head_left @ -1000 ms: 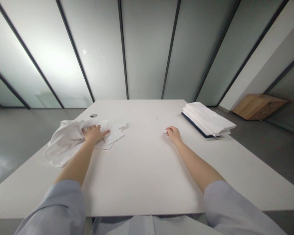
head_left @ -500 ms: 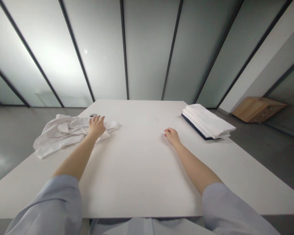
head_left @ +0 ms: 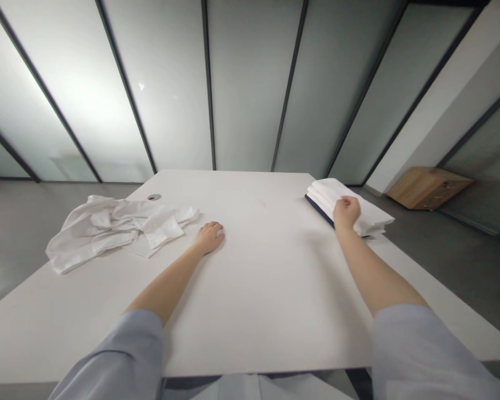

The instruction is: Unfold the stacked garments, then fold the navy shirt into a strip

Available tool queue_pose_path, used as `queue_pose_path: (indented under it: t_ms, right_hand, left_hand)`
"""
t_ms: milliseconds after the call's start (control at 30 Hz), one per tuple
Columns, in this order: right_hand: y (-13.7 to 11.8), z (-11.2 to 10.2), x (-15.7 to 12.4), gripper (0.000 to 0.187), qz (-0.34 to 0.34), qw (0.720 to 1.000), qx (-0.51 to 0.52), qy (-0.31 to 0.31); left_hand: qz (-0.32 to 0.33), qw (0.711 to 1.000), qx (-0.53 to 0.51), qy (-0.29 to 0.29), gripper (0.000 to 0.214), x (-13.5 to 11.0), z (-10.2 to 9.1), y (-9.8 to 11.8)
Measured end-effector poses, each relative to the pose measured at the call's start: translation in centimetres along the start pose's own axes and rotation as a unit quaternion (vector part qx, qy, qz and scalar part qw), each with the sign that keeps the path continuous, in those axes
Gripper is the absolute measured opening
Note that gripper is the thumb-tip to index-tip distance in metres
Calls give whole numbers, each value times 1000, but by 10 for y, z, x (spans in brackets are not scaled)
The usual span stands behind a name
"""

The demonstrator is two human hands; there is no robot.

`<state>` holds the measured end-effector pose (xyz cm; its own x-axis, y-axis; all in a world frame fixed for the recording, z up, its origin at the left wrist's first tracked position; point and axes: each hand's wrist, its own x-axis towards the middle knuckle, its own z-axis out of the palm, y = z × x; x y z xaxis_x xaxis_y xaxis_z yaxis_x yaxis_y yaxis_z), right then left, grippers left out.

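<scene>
My left hand [head_left: 209, 238] rests on the white table [head_left: 250, 300], its fingers curled down together. A small pale thing shows at its fingertips; I cannot make out what it is. My right hand [head_left: 347, 211] is raised over the table at the right, its fingers closed; whether anything is in them is hidden. Behind it lies a neat stack of folded white cloths [head_left: 366, 211] with a dark navy layer [head_left: 319, 211] at the bottom. To the left of my left hand is a crumpled white cloth [head_left: 120, 225], apart from the hand.
A round cable grommet [head_left: 154, 197] is set in the table behind the crumpled cloth. That cloth reaches past the table's left edge. Frosted glass panels [head_left: 250, 83] stand behind the table, and a wooden cabinet [head_left: 427, 188] is on the floor at the right.
My left hand has left the crumpled cloth and moved right and nearer onto the bare tabletop. My right hand has moved right, from the tabletop to in front of the folded stack.
</scene>
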<state>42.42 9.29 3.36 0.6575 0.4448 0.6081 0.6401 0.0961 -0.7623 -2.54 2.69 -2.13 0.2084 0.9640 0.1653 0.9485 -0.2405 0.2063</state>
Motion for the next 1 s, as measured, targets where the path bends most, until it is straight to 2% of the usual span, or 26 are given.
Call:
queue_pose_path:
  t_ms: [100,200,267,333,400,433,500,567,633,700,733,800,833,867,933,1000]
  right_hand:
    - [29,-36,45,26,-12,988,-128,86]
    - [57,-63,68,21,28,981,-186,53]
    - [66,-73,75,26,45,980,-194,10]
    - [63,-76,78,28,54,975,-215,-25]
    - [47,-74,79,23,44,970,-233,-48]
    - [36,-71,78,20,25,971,-231,-57]
    - [7,-63,73,20,-57,978,-191,-60]
    - [-25,-52,59,25,-160,973,-148,-79]
    - [-54,-38,31,26,-230,958,-113,-124]
    - [-78,-25,-11,25,-269,939,-77,-201]
    - [-88,-18,-34,25,-285,919,-57,-265]
    - [-101,-7,-81,29,-313,852,-21,-420]
    - [-105,-2,-102,33,-323,817,-17,-477]
    - [-107,2,-120,36,-327,796,-28,-509]
    - [-107,11,-146,39,-319,777,-101,-533]
    - [-104,18,-161,45,-282,776,-200,-527]
  left_hand:
    - [-5,1000,5,0,40,0,-2,2]
    - [-7,1000,3,-2,40,-1,-4,6]
    - [-9,1000,1,-3,40,-1,-5,8]
    - [-10,1000,0,-3,40,-2,-6,8]
    - [-8,1000,2,-4,40,-2,-6,8]
    - [-8,1000,3,-5,40,-2,-7,8]
    - [-7,1000,5,-6,40,-2,-7,7]
    - [-5,1000,3,-4,40,-1,-6,7]
    - [-4,1000,-2,-2,40,-1,-5,6]
    - [-4,1000,-9,-1,40,0,-3,4]
    - [-3,1000,-14,2,41,0,-2,3]
    - [3,1000,-27,15,44,0,0,1]
    - [7,999,-36,26,45,0,0,0]
    - [12,998,-46,39,45,-1,0,0]
    - [32,995,-68,65,44,-3,-1,3]
    - [67,991,-84,81,45,-7,-3,11]
